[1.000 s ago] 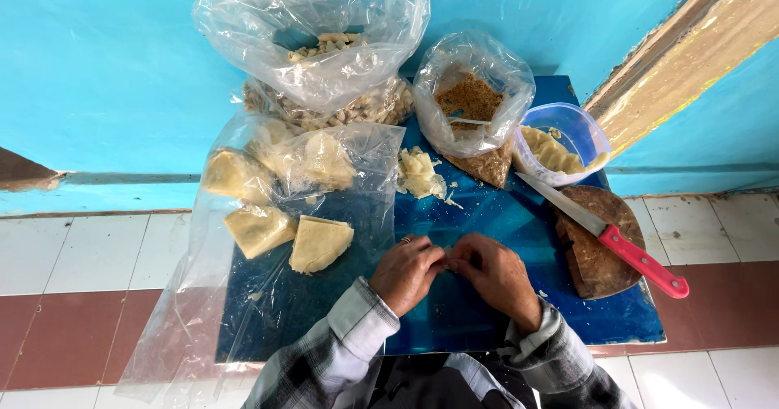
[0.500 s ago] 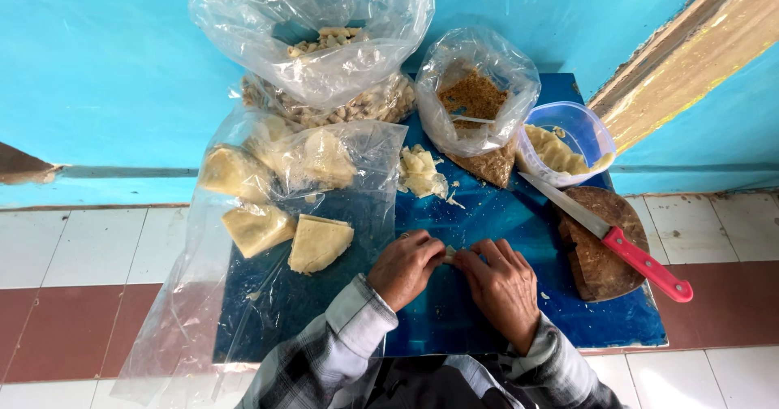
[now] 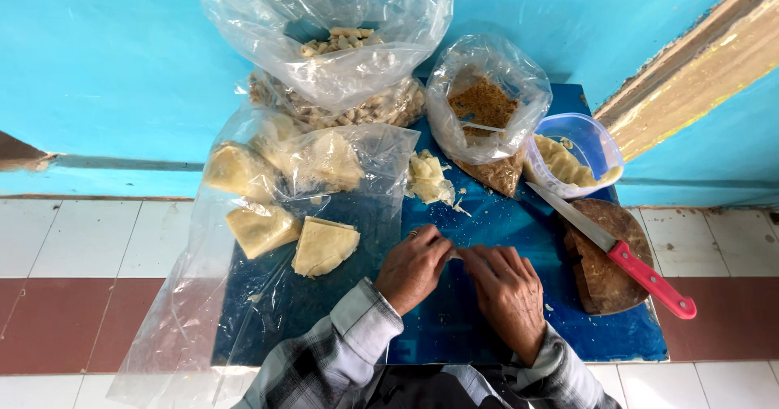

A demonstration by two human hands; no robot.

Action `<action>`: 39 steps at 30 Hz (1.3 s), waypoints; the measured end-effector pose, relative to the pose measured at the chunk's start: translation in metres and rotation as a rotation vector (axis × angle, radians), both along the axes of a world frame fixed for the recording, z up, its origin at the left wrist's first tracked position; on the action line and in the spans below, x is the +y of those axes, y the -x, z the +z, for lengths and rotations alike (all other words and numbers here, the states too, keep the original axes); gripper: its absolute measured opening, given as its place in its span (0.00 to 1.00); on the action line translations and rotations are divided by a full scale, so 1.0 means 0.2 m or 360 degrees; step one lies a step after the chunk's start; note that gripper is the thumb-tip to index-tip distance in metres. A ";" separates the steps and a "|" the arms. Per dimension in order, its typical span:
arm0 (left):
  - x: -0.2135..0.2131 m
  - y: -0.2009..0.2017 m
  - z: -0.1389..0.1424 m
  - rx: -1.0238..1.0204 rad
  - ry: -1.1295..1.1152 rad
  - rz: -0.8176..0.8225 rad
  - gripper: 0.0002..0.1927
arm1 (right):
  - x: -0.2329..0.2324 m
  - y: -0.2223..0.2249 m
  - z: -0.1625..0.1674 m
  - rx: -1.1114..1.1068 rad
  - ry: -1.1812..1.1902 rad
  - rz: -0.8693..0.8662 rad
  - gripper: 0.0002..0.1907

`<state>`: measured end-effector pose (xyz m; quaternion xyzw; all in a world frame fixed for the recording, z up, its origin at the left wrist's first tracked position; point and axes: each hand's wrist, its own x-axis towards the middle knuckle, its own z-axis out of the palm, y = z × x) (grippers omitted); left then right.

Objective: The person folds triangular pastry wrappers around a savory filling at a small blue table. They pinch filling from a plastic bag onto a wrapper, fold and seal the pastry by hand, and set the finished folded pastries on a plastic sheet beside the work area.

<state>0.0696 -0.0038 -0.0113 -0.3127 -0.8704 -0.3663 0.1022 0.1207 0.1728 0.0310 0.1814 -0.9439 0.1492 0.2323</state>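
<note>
Pinching a small pale wrapper (image 3: 456, 254) between them at the worktop (image 3: 487, 336) centre, left hand (image 3: 412, 267) and right hand (image 3: 507, 291) meet fingertip to fingertip; it looks thin, soft, tear-prone, best held by its edges.

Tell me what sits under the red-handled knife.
The red-handled knife lies across a round dark wooden board, its blade tip reaching toward the clear plastic tub. A brown block rests on the board; what lies directly beneath the blade is covered.
</note>
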 end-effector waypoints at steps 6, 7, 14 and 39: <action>-0.02 -0.02 -0.03 0.0015 -0.0018 0.0024 0.07 | -0.06 0.02 0.02 -0.0130 0.0009 0.0057 0.18; -0.03 -0.02 -0.02 0.0006 -0.0042 0.0049 0.06 | -0.07 0.01 0.04 -0.0140 0.0021 0.0077 0.19; -0.28 -0.23 0.25 -0.0017 -0.0576 0.0109 0.08 | -0.28 -0.10 0.30 -0.0003 0.0021 0.0249 0.11; -1.01 -0.58 0.09 0.0099 -0.1074 0.1104 0.08 | -1.01 0.12 0.20 -0.0140 0.0032 0.1229 0.16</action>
